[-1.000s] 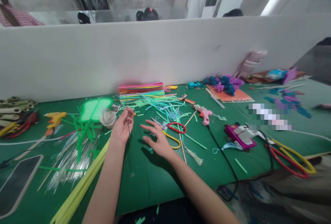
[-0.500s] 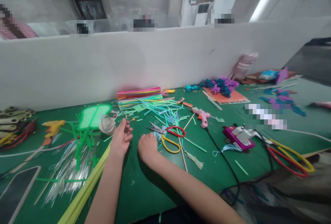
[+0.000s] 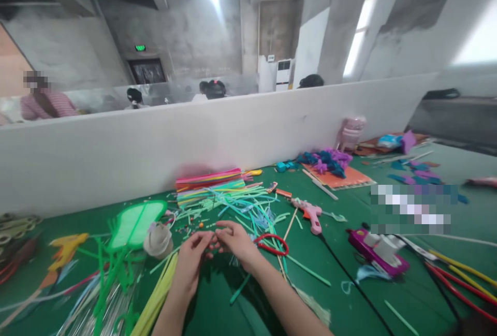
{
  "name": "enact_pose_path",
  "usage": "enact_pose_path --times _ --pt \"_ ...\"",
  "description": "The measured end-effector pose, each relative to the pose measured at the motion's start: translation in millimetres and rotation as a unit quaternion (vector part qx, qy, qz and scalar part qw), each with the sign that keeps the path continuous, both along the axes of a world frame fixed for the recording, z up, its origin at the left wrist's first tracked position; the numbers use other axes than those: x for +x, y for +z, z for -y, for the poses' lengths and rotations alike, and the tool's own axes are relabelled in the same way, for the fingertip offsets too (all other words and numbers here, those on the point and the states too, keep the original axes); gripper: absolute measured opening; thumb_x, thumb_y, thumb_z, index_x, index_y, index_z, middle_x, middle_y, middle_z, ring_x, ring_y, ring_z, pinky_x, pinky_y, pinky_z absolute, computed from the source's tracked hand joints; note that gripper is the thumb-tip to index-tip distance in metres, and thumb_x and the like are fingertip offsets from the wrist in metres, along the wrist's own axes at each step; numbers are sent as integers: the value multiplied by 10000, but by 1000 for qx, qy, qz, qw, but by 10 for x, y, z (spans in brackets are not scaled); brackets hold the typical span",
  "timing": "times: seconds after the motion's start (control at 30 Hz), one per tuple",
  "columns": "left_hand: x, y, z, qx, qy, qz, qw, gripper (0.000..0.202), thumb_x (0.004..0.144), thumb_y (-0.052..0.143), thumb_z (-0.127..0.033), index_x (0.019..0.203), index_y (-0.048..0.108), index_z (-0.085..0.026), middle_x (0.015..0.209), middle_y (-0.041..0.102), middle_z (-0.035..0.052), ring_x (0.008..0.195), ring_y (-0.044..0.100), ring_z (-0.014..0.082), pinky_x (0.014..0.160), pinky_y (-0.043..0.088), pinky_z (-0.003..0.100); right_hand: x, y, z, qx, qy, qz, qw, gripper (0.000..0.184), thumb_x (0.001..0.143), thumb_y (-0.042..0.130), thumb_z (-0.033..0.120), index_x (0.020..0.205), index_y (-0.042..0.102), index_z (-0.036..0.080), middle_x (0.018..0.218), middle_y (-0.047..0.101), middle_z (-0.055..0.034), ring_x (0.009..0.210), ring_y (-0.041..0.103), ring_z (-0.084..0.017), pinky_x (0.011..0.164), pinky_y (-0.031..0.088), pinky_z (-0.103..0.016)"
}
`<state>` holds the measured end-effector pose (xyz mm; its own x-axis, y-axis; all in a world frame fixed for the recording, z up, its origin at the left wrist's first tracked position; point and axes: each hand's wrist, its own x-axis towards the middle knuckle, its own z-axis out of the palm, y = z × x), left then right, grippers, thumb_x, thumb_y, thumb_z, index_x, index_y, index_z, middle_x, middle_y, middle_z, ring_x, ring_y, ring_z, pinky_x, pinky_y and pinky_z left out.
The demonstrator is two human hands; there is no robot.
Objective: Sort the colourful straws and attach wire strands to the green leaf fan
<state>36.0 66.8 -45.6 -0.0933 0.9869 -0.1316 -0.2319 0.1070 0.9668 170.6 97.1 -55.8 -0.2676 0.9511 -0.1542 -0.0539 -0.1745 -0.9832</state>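
My left hand (image 3: pixel 195 254) and my right hand (image 3: pixel 237 243) meet at their fingertips above the green tabletop. The fingers of both are pinched together; whatever lies between them is too small or hidden to make out. Just right of my right hand a red scissor handle (image 3: pixel 276 244) shows, while my hand and forearm cover the rest of the scissors. Beyond my fingers are a small orange bead (image 3: pixel 201 225) and tiny scattered bits. A whitish cup (image 3: pixel 158 240) stands left of my left hand, and yellow strips (image 3: pixel 159 287) run beside my left forearm.
Bundled pink pipe cleaners (image 3: pixel 209 178) and loose green and blue strips lie ahead. At right are a pink glue gun (image 3: pixel 309 215) and a purple power strip (image 3: pixel 378 254) with cables. A yellow glue gun (image 3: pixel 68 248) and green mesh shape (image 3: pixel 135 224) sit left. A white partition (image 3: pixel 248 134) borders the back.
My hands were apart and now touch at the fingertips. The right hand has moved over the scissors, hiding the yellow handle and blades. My view has tilted up.
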Motion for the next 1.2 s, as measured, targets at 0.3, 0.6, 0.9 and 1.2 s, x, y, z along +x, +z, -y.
enact_pose_path --times 0.3,0.6,0.9,1.2 --pt "62 -345 40 -38 -8 -42 998 422 669 733 -538 615 517 -179 541 531 -37 480 492 84 372 357 151 -57 -348 15 -119 -91 -253 956 411 623 795 459 818 578 169 841 733 -76 722 710 -166 673 542 -258" --pt "263 -446 90 -11 -39 -140 989 427 741 644 -562 594 590 -164 512 550 -7 397 477 104 376 384 214 -11 -350 -6 -165 -48 -323 931 368 648 813 362 928 684 161 1073 716 -98 957 685 -198 723 526 -259" --pt "88 -366 111 117 118 -251 954 180 819 628 -401 778 655 -228 816 576 38 754 539 177 665 432 245 29 -348 -12 -173 -42 -345 922 362 637 841 271 924 671 132 830 714 -45 756 699 -131 729 543 -227" --pt "179 -401 118 34 14 -163 986 519 768 620 -566 1142 563 -210 975 678 92 824 675 219 630 549 292 -16 -296 40 -163 -19 -353 921 399 616 855 302 860 568 167 899 731 -78 845 715 -196 749 553 -283"
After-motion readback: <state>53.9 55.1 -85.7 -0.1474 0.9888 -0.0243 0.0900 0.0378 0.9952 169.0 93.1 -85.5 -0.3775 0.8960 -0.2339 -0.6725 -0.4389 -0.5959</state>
